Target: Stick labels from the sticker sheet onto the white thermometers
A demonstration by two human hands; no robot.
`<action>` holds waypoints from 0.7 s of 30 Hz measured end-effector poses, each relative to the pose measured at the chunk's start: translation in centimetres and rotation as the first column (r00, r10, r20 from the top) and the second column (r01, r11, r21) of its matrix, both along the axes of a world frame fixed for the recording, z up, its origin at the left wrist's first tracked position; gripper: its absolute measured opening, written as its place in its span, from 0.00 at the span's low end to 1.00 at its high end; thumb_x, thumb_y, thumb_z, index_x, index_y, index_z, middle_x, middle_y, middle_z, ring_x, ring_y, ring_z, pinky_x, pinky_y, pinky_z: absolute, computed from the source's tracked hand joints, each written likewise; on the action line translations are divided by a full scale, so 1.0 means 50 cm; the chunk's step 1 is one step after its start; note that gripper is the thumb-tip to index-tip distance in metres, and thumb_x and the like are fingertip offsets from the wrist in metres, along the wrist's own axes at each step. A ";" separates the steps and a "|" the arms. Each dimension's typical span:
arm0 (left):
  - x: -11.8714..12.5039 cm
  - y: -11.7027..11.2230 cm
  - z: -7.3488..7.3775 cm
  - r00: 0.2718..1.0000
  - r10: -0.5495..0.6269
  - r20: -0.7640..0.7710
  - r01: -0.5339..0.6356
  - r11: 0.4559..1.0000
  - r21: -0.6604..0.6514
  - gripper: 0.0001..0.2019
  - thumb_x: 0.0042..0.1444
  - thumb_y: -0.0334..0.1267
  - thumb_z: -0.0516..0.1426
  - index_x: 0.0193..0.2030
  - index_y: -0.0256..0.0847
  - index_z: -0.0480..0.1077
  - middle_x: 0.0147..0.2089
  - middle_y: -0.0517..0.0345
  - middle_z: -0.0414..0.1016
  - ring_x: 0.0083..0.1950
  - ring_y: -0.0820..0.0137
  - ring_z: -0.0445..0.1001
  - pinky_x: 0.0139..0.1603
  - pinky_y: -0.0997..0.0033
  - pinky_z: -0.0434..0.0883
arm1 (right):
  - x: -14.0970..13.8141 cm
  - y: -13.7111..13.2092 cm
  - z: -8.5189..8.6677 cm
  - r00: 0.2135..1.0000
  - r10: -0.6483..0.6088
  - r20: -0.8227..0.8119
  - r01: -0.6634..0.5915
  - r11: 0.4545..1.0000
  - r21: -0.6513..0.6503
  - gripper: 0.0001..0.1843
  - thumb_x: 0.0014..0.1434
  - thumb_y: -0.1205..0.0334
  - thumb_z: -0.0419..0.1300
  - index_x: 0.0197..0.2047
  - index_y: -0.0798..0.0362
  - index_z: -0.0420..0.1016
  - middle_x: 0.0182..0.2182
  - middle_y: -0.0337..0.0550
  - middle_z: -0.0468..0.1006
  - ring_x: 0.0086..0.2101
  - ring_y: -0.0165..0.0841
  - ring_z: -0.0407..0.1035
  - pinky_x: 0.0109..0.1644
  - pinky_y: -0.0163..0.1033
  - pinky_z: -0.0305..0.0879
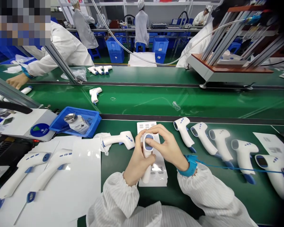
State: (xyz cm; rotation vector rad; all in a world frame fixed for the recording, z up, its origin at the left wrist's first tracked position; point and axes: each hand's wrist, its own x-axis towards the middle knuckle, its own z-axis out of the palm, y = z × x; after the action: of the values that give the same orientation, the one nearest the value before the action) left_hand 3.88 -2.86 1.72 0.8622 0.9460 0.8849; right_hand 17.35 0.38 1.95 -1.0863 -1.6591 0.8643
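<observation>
My left hand (138, 160) wraps the handle of a white infrared forehead thermometer (148, 148), whose blue-framed display faces up. The fingertips of my right hand (167, 145) pinch its upper end, and a blue anti-static wrist strap (190, 165) circles that wrist. Under the thermometer lies a white sheet of barcode labels (159, 173). Several matching thermometers (221, 143) lie in a row to my right. Another thermometer (120, 140) rests on a white cloth to my left. Two more (52, 167) lie on white sheets (85, 189) further left.
A blue tray (75, 121) holds a metal-capped bottle (77, 123) beside a white machine (21, 124). Green conveyor belts (180, 101) run across the view. Beyond them, a co-worker's hand (17, 80) rests on a belt, and people in white stand among blue crates (115, 50).
</observation>
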 end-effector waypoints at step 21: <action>-0.105 0.062 -0.043 0.603 0.160 -0.781 0.280 0.875 0.395 0.42 0.54 0.27 0.52 0.73 0.42 0.36 0.72 0.43 0.50 0.74 0.52 0.43 0.70 0.43 0.46 | 0.013 0.139 -0.047 0.878 0.072 0.474 0.085 0.949 -0.302 0.22 0.58 0.58 0.60 0.55 0.54 0.66 0.45 0.51 0.78 0.43 0.45 0.73 0.46 0.47 0.67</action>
State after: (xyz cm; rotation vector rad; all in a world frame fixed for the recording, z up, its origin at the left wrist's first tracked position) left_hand -1.38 0.22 -0.46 1.8291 1.4854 0.6544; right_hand 17.97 7.33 -0.42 -1.6325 -1.9598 0.9264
